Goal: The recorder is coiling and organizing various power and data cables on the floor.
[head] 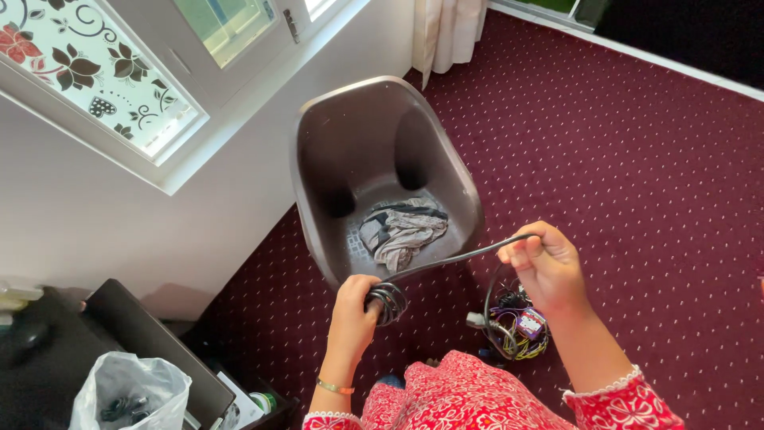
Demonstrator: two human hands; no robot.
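Head view shows the left hand (354, 306) clenched around a coiled bundle of black rubber cable (387, 301) while the right hand (545, 267) pinches its loose run taut, just before the brown plastic tub chair (382, 143).

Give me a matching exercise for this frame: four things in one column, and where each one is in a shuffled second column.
Things:
1. coiled black cable
2. crumpled cloth
3. bundle of coloured wires
4. white plastic bag

Places:
A. on the brown chair seat
B. lower left corner, beside dark furniture
C. in the left hand
D. on the carpet below the right hand

Pairs: 1-C, 2-A, 3-D, 4-B
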